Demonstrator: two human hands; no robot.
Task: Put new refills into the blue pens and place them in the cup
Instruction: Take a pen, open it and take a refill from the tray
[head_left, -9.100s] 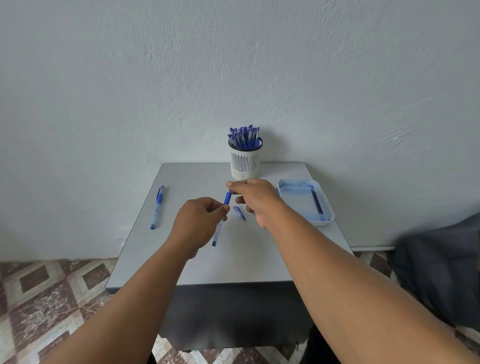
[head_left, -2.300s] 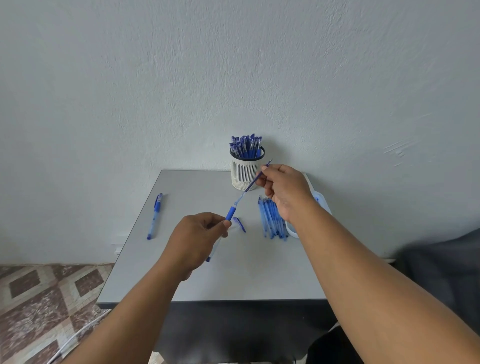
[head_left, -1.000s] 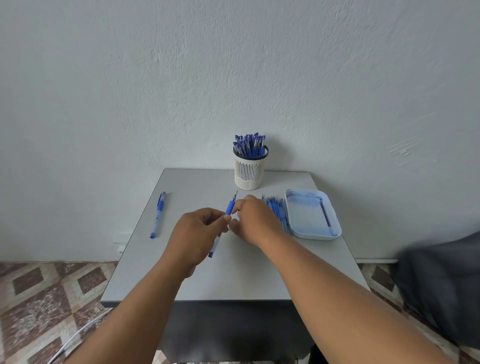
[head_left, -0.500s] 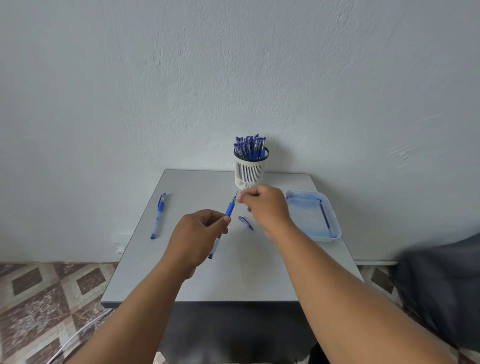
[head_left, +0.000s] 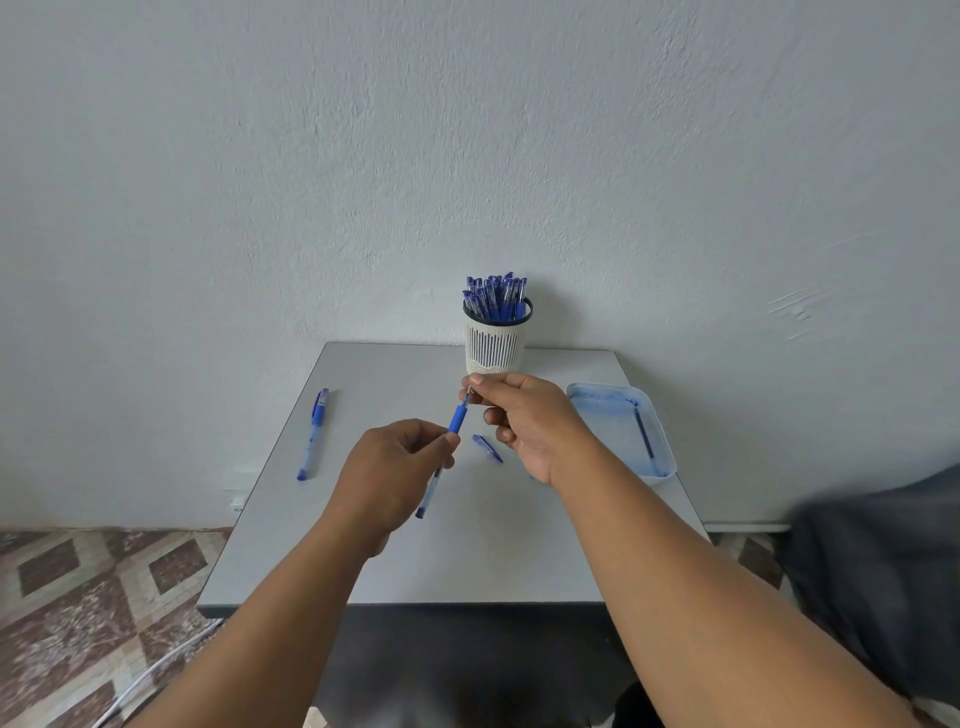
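My left hand (head_left: 395, 467) grips a blue pen (head_left: 457, 420) by its barrel, tip end pointing up and away. My right hand (head_left: 524, 415) pinches the pen's tip end between thumb and forefinger, just in front of the cup. The white slotted cup (head_left: 493, 345) stands at the back of the grey table (head_left: 467, 551), filled with several blue pens. A loose blue pen cap (head_left: 487, 448) lies on the table between my hands. A second blue pen (head_left: 313, 434) lies at the table's left side.
A pale blue tray (head_left: 660, 441) sits at the right edge of the table and holds one dark refill (head_left: 644, 431). A dark cloth-like shape (head_left: 878, 571) fills the lower right. Patterned floor tiles and a white cable show at the lower left.
My right hand has risen from the table near the cap and now pinches the pen's tip end. My left hand has kept the pen almost still.
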